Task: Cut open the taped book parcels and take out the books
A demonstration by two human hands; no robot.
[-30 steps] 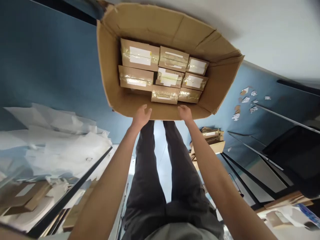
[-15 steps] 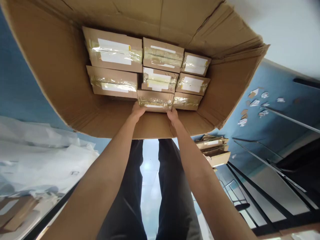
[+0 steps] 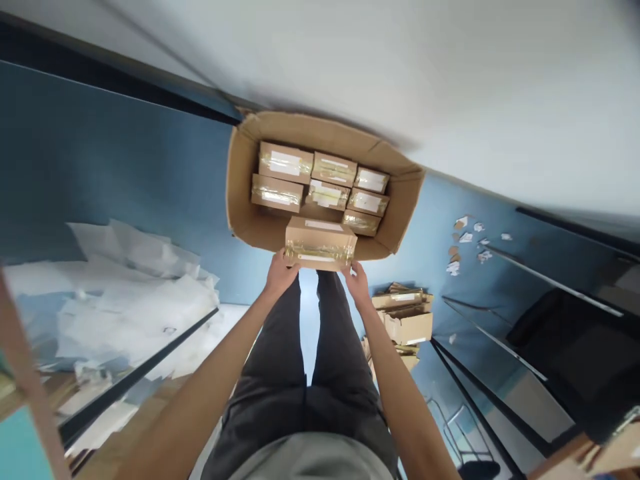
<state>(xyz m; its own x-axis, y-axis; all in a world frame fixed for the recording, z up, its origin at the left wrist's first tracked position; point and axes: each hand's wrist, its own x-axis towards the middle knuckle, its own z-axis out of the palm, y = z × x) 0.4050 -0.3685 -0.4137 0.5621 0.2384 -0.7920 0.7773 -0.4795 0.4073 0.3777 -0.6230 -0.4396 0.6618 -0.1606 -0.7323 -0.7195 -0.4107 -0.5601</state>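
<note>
A taped brown cardboard box (image 3: 320,241) is held level between my two hands, above the near edge of a large open carton (image 3: 243,217). My left hand (image 3: 282,272) grips its left end, and my right hand (image 3: 356,279) grips its right end. Several other taped boxes with white labels stand in rows inside the carton, among them one at the back left (image 3: 285,163) and one at the front right (image 3: 361,223). The held box hides part of the carton's near side.
White sheets (image 3: 135,307) lie in a heap at the left. Opened and flattened cardboard boxes (image 3: 407,317) are stacked at the right, near my right forearm. Paper scraps (image 3: 466,237) lie on the blue floor. A pale wall runs behind the carton; dark metal bars stand on both sides.
The box that stood in the carton's near row has come up and toward me in both hands. My view has risen, so the carton looks smaller and my waist shows.
</note>
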